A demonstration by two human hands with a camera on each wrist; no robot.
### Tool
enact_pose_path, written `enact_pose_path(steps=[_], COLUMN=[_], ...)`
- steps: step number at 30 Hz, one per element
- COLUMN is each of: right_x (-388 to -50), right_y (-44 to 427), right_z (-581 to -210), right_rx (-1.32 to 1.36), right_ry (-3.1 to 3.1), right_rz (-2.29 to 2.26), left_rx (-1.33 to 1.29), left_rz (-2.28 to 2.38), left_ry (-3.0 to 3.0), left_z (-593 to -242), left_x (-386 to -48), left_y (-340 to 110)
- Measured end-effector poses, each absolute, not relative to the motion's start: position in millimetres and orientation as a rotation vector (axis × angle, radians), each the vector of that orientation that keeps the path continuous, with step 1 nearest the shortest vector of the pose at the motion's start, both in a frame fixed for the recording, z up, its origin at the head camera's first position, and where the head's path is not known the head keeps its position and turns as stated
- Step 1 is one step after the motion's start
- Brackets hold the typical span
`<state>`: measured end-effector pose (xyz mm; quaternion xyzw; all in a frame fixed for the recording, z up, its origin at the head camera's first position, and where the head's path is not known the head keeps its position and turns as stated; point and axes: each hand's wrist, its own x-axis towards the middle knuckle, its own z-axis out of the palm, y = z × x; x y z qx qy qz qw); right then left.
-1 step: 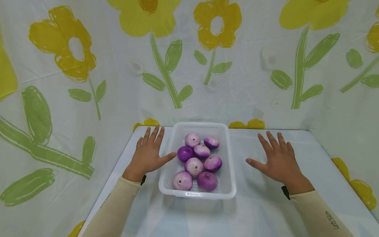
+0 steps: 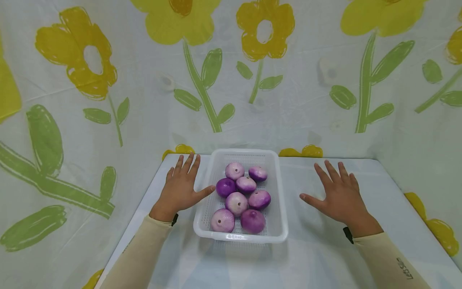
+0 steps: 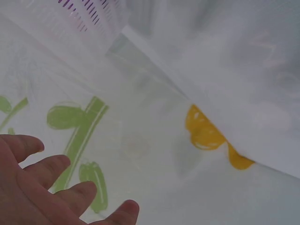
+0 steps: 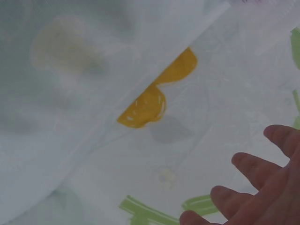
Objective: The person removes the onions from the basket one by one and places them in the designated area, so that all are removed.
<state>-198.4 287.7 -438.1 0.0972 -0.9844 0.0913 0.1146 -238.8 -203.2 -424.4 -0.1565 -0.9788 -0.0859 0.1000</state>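
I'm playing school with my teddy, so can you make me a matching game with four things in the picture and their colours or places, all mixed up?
Things:
1. Onions
2. Basket
3. Sleeves
4. Printed flowers

Colours and places:
A. Beige
B. Yellow
C. Purple, with paler patches
D. Standing on the table

Right pairs: 1-C, 2-D, 3-A, 4-B

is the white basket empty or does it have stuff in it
Not empty, but not packed full: the white basket holds eight purple onions, with bare space left around them.
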Motion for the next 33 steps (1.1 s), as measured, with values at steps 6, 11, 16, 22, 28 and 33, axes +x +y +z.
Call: enact_pose_path(steps=[6,11,16,22,28,33], right_x=[-201.4,-203.0,-203.5,-199.5,-197.7,-195.0], right_y=[287.5,286.0,283.5,279.6,269.2,262.3], right_z=[-441.4,-437.6,-432.7,-429.5,-421.6,-422.5], right_rx=[0.281,0.285,0.305,0.32,0.356,0.396], right_ry=[-2.893,-2.872,-2.855,-2.878,-2.86,-2.85], right_rz=[0.279,0.284,0.296,0.33,0.375,0.416], left_rx=[-0.46,-0.468,-0.44,-0.364,-0.207,-0.199], left_rz=[-0.269,-0.294,-0.338,-0.5,-0.772,-0.914], left_ry=[-2.885,-2.865,-2.858,-2.896,-2.878,-2.815], left_z=[-426.2,-429.6,-443.0,-459.9,-461.6,-463.9], left_x=[-239.7,-238.0,-228.8,-208.3,-200.5,-196.1], left_y=[-205.5,-205.2,-205.1,-202.5,-194.9,-187.2])
